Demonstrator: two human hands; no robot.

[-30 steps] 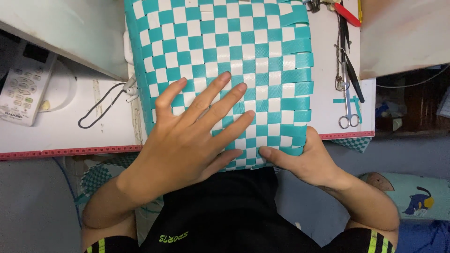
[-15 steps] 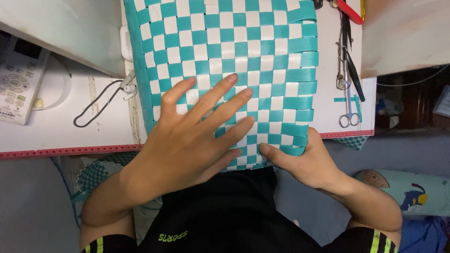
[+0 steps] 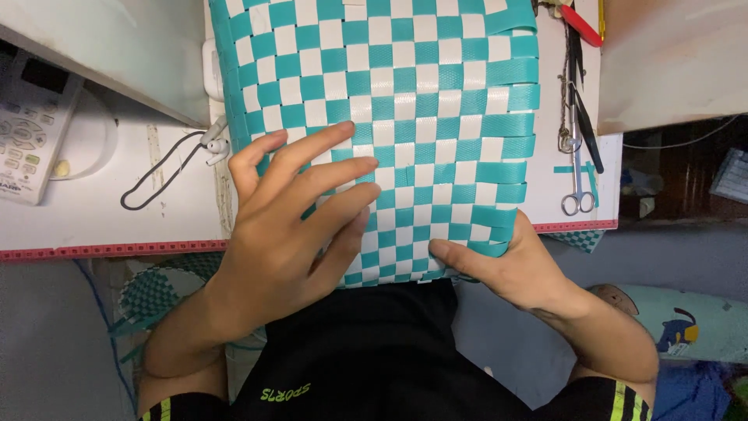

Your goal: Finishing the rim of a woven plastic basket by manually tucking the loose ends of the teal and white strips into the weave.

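Note:
A woven mat of teal and white plastic strips (image 3: 421, 101), in a checkered pattern, lies on the white table and hangs over its front edge toward me. My left hand (image 3: 292, 210) rests flat on the weave's lower left part, fingers together and pointing right. My right hand (image 3: 506, 261) grips the mat's lower right corner, thumb on top pressing the weave near the bottom edge.
Scissors (image 3: 578, 168) and dark pliers with a red-handled tool (image 3: 580, 27) lie right of the mat. A white remote (image 3: 31, 129) and a black cord loop (image 3: 160, 183) sit on the left. A red tape measure strip (image 3: 109, 249) runs along the table edge.
My left hand has slid left and down across the weave, its fingers drawing closer together. The right hand stays gripping the corner.

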